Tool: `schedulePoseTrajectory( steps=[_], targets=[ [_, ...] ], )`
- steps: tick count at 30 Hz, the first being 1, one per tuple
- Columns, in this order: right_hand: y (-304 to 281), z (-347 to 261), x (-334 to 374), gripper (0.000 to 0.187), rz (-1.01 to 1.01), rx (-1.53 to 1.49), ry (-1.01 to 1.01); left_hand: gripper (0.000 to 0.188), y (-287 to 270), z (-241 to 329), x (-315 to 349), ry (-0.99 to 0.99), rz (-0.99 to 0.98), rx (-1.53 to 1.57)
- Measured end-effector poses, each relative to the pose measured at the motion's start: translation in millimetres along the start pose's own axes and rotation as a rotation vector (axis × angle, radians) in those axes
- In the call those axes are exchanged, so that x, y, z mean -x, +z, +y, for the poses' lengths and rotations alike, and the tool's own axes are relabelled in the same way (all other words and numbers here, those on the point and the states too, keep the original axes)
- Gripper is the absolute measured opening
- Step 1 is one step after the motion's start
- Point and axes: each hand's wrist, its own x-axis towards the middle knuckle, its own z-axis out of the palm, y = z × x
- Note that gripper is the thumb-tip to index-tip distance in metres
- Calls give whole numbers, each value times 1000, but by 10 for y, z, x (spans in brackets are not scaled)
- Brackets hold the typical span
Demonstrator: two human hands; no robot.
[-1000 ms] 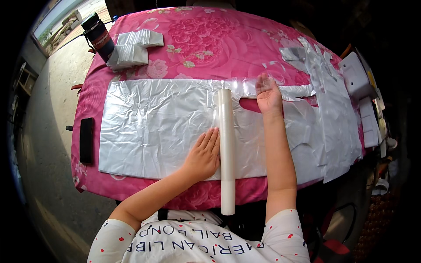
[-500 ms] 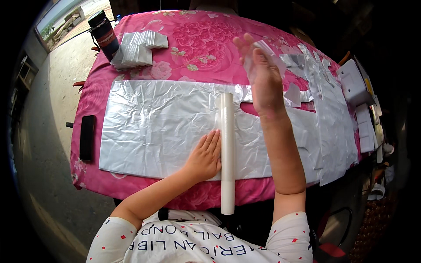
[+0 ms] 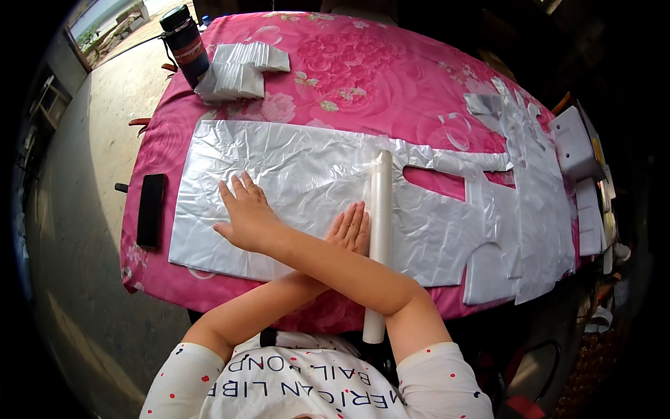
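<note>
Silvery-white plastic bags with cut-out handles lie flat and wrinkled across the table. A long pale tube or roll rests upright across them, its near end past the table edge. Flat against the plastic, my left hand lies beside the tube, fingers stretched out and close together. My right arm crosses over the left forearm. My right hand is over the left half of the bags, fingers spread, with nothing seen in it; I cannot tell whether it touches the plastic.
Folded plastic bundles sit at the far left beside a dark flask. A black phone-like slab lies near the left edge. More loose plastic covers the right side, with white boxes beyond. A pink floral cloth covers the table.
My right hand has swung from the far right, where it had a clear plastic piece, down and left across my left arm. The piece is gone from it. My left hand stays beside the tube.
</note>
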Motion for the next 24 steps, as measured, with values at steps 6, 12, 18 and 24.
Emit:
schedulePoseTrajectory(
  steps=[6, 12, 18, 24],
  targets=[
    [-1289, 538, 1084, 42, 413, 6, -103, 50, -476, -339, -582, -408, 21, 985],
    [-1423, 1165, 1984, 42, 361, 148, 102, 69, -366, -492, -1290, -1066, -8, 1895],
    [-1377, 1297, 2064, 56, 88, 210, -31, 59, -355, -647, -1219, -1058, 68, 1733],
    [-1126, 1041, 1682, 65, 10, 290, -83, 45, -962, -733, -655, -866, 314, 1548]
  ],
)
